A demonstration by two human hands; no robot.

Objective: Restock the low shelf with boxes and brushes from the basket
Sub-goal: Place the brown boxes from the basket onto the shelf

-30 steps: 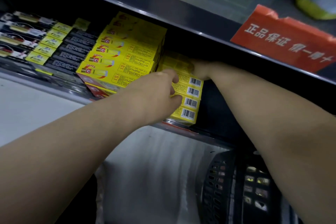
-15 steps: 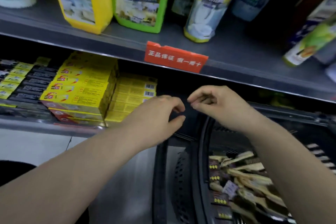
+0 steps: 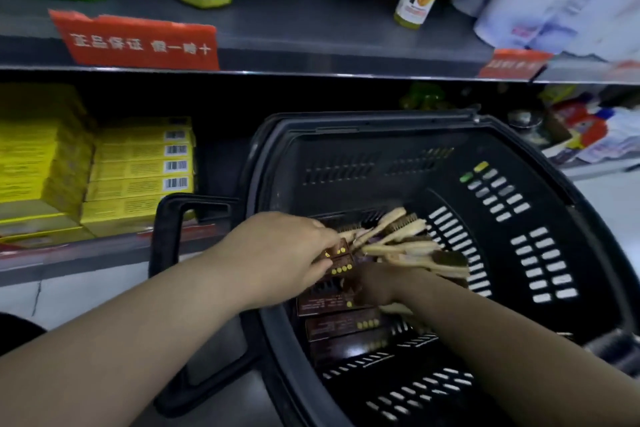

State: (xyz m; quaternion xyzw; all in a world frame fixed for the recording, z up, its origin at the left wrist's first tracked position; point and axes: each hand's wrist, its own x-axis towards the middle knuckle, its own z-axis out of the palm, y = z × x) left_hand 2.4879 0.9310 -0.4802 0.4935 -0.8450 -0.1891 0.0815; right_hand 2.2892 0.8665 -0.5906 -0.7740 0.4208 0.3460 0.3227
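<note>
Shop aisle: basket (image 3: 363, 156) is being emptied, judged midway. Dark boxes (image 3: 341, 324) are being pinched by the left hand (image 3: 277, 253); right hand (image 3: 375, 284) grip cannot be told. Brushes (image 3: 405, 239) are lying beyond. Yellow boxes (image 3: 138, 166) are being held on the low shelf (image 3: 104, 250).

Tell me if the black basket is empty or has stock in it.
Not empty: the basket holds dark boxes along its left side and a heap of wooden-handled brushes beside them.
</note>
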